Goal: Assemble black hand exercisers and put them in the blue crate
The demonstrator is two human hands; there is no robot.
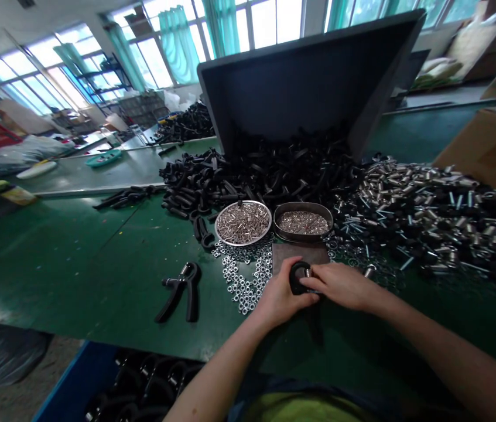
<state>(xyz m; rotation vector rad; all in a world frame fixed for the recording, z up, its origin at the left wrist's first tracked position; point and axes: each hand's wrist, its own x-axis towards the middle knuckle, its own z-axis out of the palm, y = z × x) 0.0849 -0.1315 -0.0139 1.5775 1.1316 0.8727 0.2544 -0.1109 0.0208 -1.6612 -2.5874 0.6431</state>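
Forearms (225, 369), then black grip (296, 281) (between hands (279, 297)).

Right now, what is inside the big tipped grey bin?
Black parts lie heaped in the bin and spill onto the green table. They hide the bin's lower side.

Near the flat green workbench's (120, 264) front edge, a black V-shaped plastic grip (192, 297) is lying left of silvery ring-shaped metal nuts (248, 290). Behind the nuts, a round silvery metal dish (242, 244) is standing left of an oval dark metal tin (304, 237); a flat brownish plate (285, 252) is lying before the tin. Behind both containers, black curved plastic handles (190, 176) are lying before and inside a large grey rectangular bin (300, 88).
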